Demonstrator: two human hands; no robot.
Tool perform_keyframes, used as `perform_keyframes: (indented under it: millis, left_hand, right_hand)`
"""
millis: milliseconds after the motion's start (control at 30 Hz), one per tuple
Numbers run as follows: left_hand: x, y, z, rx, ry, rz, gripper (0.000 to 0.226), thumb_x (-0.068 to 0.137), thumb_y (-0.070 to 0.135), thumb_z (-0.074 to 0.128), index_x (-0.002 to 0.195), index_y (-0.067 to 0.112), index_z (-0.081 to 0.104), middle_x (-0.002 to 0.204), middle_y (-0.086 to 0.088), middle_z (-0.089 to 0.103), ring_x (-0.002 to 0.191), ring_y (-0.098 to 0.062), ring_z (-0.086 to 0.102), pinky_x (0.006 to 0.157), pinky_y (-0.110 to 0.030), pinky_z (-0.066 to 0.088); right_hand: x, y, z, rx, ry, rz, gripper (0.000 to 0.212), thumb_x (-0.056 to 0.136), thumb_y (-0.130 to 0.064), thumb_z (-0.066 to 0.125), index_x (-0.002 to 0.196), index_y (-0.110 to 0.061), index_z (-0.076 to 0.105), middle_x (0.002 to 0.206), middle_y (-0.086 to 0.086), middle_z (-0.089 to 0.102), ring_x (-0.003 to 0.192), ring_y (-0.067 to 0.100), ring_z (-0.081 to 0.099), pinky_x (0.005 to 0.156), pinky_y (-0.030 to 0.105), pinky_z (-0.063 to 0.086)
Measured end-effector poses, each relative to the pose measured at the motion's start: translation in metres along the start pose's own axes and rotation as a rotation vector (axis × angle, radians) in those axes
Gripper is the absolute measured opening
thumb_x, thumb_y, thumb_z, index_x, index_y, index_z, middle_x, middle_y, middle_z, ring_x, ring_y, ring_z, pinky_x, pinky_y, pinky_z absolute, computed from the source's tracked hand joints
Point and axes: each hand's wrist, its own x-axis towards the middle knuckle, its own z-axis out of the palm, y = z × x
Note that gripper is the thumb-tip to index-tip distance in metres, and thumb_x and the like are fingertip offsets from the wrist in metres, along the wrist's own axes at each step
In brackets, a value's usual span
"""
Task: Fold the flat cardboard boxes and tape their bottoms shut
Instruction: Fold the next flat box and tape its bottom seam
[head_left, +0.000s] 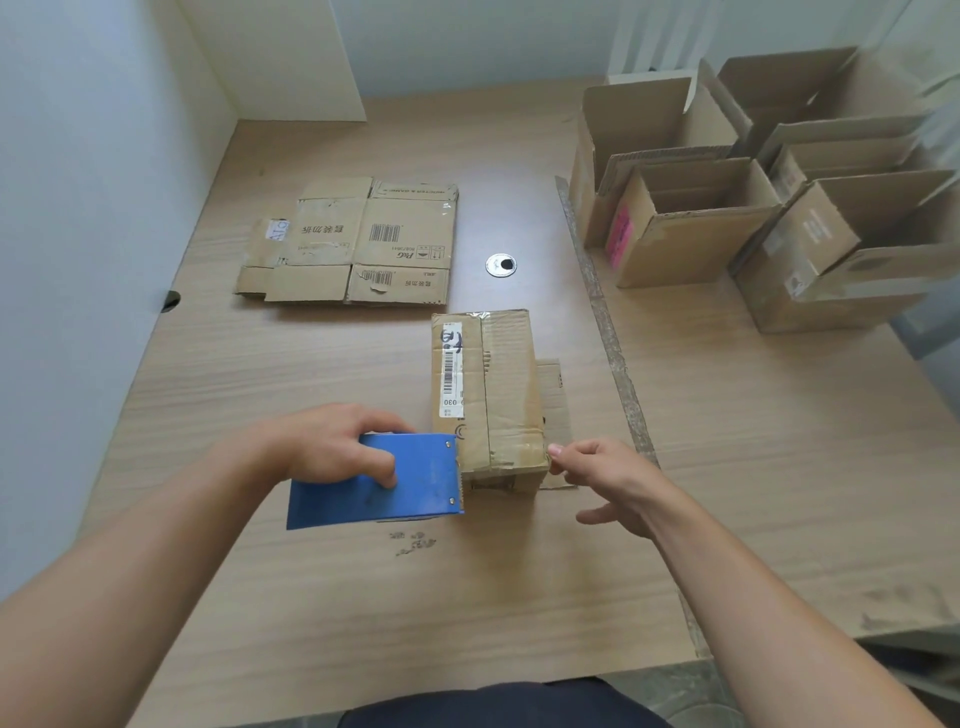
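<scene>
A small folded cardboard box (498, 384) lies bottom-up in the middle of the wooden table (363, 597), with a barcode label and clear tape across its near end. My left hand (332, 441) grips a blue tape dispenser (379, 483) whose toothed edge sits against the box's near left corner. My right hand (602, 478) pinches the box's near right corner, where the tape ends. A stack of flat unfolded boxes (353, 244) lies further back on the left.
Several assembled open boxes (753, 197) stand at the back right. A round metal cable grommet (501, 265) sits in the table behind the box. A white wall (78, 260) runs along the left. The table's seam (608, 332) runs right of the box.
</scene>
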Motion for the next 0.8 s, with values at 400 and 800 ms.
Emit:
perform_keyframes:
  millis: [400, 800]
  left_hand:
    - [0.005, 0.006, -0.004, 0.048, 0.016, 0.045, 0.041, 0.066, 0.06, 0.061, 0.107, 0.054, 0.064, 0.1, 0.022, 0.07, 0.094, -0.002, 0.065, 0.092, -0.035, 0.052]
    - [-0.014, -0.026, -0.006, 0.018, 0.048, 0.107, 0.049, 0.071, 0.058, 0.061, 0.12, 0.054, 0.059, 0.11, 0.023, 0.067, 0.1, -0.003, 0.064, 0.094, -0.038, 0.05]
  right_hand:
    - [-0.001, -0.011, 0.031, -0.772, 0.248, -1.124, 0.039, 0.095, -0.022, 0.06, 0.132, -0.013, 0.062, 0.144, 0.008, 0.053, 0.142, 0.031, 0.039, 0.115, 0.042, 0.03]
    - [0.022, 0.009, 0.037, -1.004, 0.382, -1.244, 0.043, 0.096, -0.039, 0.051, 0.131, -0.017, 0.065, 0.14, 0.003, 0.058, 0.133, 0.029, 0.051, 0.096, 0.04, 0.052]
